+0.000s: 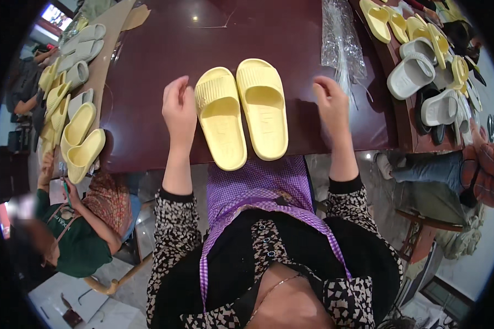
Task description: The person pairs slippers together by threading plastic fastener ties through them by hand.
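Two yellow slide slippers lie side by side on the dark red table [148,66], soles down, with their ribbed straps toward the far side. The left slipper [225,131] slants a little, and its heel sits at the table's near edge. The right slipper [266,123] is close beside it. My left hand [179,112] is just left of the left slipper, fingers loosely curled and nothing seen in them. Well to the right of the pair, my right hand [333,107] hovers with bent fingers, thumb apart, holding nothing.
Clear plastic bags [343,44] lie at the table's far right. Along the right side are grey slippers [411,77] and yellow slippers [376,19]; more yellow slippers [85,151] stand on the left. A co-worker in a green shirt [88,241] sits at left, another person in jeans [428,174] at right.
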Tool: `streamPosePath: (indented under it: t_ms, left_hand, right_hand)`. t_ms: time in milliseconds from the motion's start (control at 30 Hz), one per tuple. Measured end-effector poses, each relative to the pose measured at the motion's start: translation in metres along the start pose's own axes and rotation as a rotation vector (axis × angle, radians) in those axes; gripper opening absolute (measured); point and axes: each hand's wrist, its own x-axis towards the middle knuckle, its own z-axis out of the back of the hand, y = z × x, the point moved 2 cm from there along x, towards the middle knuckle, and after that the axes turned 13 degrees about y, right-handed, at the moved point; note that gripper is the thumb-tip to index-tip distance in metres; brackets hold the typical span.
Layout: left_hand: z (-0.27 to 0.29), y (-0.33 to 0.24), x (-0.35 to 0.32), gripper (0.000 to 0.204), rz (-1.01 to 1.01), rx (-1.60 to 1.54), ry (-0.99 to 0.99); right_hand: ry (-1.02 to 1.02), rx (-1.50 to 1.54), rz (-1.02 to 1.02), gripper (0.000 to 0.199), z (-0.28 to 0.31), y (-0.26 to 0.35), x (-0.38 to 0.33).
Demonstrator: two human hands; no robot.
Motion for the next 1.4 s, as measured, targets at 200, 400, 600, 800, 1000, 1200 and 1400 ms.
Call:
streamPosePath:
  t_ms: [200, 400, 600, 800, 1000, 1200, 1400]
  left_hand:
    - [-0.016, -0.029, -0.061, 0.024, -0.393, 0.344, 0.111]
    - [-0.034, -0.039, -0.092, 0.025, -0.457, 0.346, 0.278]
    - [-0.035, -0.038, -0.102, 0.026, -0.367, 0.3, 0.325]
    - [-0.036, -0.037, -0.11, 0.025, -0.324, 0.283, 0.317]
    - [-0.04, -0.041, -0.11, 0.024, -0.307, 0.273, 0.341]
    - [-0.041, -0.045, -0.108, 0.022, -0.284, 0.283, 0.351]
    - [-0.065, -0.079, -0.086, 0.027, -0.371, 0.13, 0.426]
  right_hand:
    - [-0.176, -0.151, -0.19, 0.014, 0.064, -0.045, -0.038]
    - [-0.3, -0.254, -0.235, 0.014, 0.084, -0.063, -0.042]
    - [-0.275, -0.413, -0.202, 0.015, 0.079, -0.068, -0.027]
    - [-0.196, -0.513, -0.27, 0.021, 0.077, -0.078, -0.003]
    - [-0.102, -0.6, -0.335, 0.022, 0.07, -0.086, 0.008]
    - [-0.169, -0.598, -0.293, 0.022, 0.074, -0.075, 0.002]
    - [-0.139, -0.468, -0.264, 0.022, 0.073, -0.041, -0.026]
